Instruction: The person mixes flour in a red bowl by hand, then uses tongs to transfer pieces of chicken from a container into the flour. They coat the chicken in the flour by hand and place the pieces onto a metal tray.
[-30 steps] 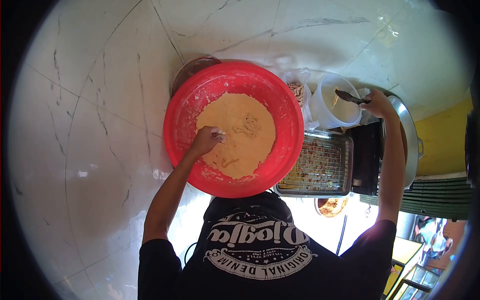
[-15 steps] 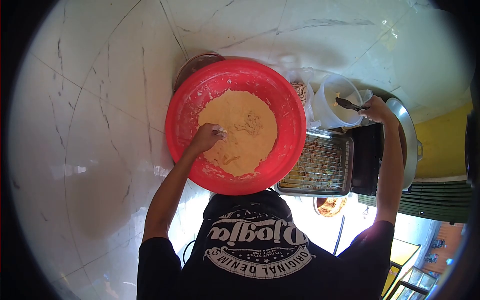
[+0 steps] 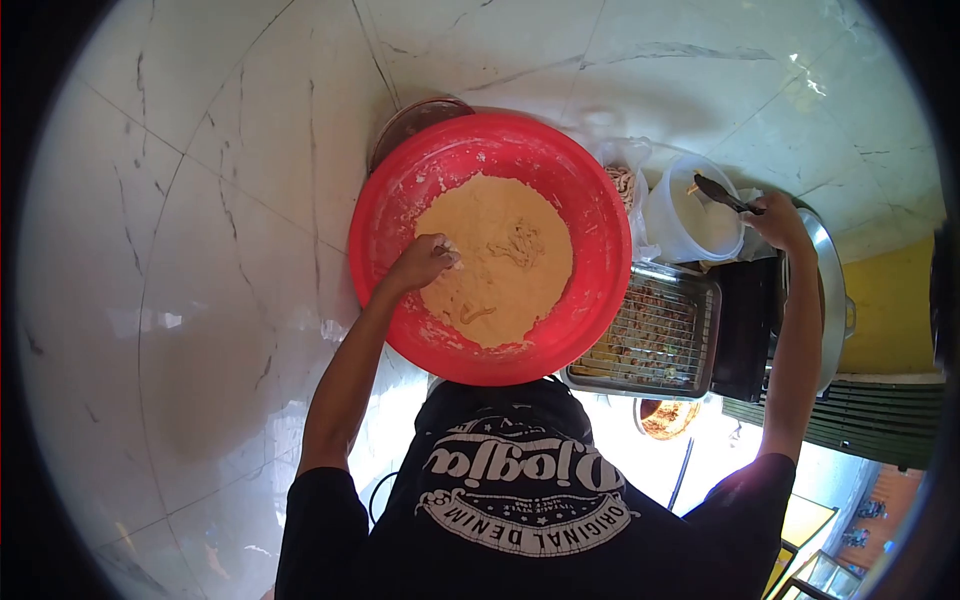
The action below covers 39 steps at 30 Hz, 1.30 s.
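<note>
Tongs have shifted toward the far rim of the white tub since the previous frame; right hand, grip closed around them, pale strip at their tip. Left hand over yellowish powder in red basin, fingers bunched; cannot tell whether anything is pinched.

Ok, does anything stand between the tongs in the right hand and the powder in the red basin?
Yes: in this view, the pale tub, the plastic bag and the rim of the red basin lie across the direct line. Whether the tongs clear them in height can't be told.
</note>
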Tool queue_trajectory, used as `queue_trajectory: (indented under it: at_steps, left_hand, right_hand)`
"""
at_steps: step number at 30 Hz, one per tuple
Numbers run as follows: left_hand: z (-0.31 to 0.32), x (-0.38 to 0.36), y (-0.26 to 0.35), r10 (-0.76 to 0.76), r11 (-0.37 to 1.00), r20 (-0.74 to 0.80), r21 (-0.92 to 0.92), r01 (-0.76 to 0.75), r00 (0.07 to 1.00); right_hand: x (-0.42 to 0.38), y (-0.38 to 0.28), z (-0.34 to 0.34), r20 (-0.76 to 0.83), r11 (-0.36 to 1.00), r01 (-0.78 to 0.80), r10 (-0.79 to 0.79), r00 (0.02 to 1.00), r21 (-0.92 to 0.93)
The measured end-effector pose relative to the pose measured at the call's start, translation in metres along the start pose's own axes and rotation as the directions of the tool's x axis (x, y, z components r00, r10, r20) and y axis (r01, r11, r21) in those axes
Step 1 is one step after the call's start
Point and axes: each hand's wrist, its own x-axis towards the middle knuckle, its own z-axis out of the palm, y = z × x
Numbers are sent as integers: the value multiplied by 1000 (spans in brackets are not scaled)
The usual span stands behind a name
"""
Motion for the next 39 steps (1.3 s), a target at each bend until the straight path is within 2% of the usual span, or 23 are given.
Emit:
queue_trajectory:
  at_steps: [1, 2, 4, 6, 8, 10, 11, 12, 13, 16, 19, 26, 28, 31, 35, 37, 39]
  left_hand:
    - [0, 0, -1, 25, 999, 0, -28, -25, 1000]
    - [0, -2, -1, 18, 999, -4, -31, -18, 1000]
    - [-3, -4, 7, -11, 1000, 37, 1, 11, 999]
    - [-3, -8, 18, -23, 999, 18, 49, 22, 1000]
    - [-2, -7, 19, -32, 994, 2, 101, 31, 999]
    - [0, -4, 13, -11, 999, 20, 36, 10, 1000]
    - [2, -5, 17, -15, 999, 23, 37, 14, 1000]
    - [3, -7, 26, 9, 989, 12, 145, -11, 1000]
    - [5, -7, 32, 36, 967, 2, 251, -35, 999]
    - [9, -4, 31, 60, 961, -4, 272, -56, 998]
    - [12, -5, 37, 52, 946, 15, 319, -54, 999]
    - [13, -13, 51, 34, 942, 5, 335, -34, 999]
    - [14, -16, 57, 141, 910, -26, 398, -119, 990]
    - [16, -8, 49, 159, 872, -9, 470, -136, 987]
    - [18, -2, 56, 221, 861, 44, 461, -216, 974]
    - [18, 0, 61, 273, 841, 76, 465, -276, 959]
    - [19, 3, 67, 270, 850, 81, 448, -277, 959]
  right_hand:
    - [-3, -4, -5, -68, 1000, 19, -20, 997, -21]
    - [-7, -8, -10, -62, 999, 25, -26, 998, -24]
    - [-20, -29, -21, -115, 988, 145, -139, 984, 46]
    - [-36, -55, -19, -123, 983, 172, -164, 979, 57]
    - [-50, -82, -10, -114, 884, 442, -428, 896, 152]
    - [-59, -118, 1, 176, 878, 440, -471, 864, 191]
    - [-62, -132, 15, 214, 849, 512, -528, 822, 128]
    - [-64, -144, 33, 253, 810, 583, -578, 776, 65]
    - [-67, -156, 50, 291, 805, 589, -581, 760, 72]
    - [-69, -184, 108, 415, 762, 646, -602, 682, 45]
    - [-78, -207, 127, 481, 766, 642, -550, 683, -35]
    - [-56, -194, 121, 422, 766, 642, -567, 707, -47]
    - [-51, -187, 121, 238, 750, 661, -643, 728, 5]
    - [-53, -184, 115, 230, 737, 674, -666, 710, 51]
    - [-53, -180, 124, 179, 738, 670, -673, 718, 87]
    - [-53, -178, 127, 202, 713, 692, -699, 687, 114]
    - [-51, -175, 131, 177, 713, 691, -700, 691, 121]
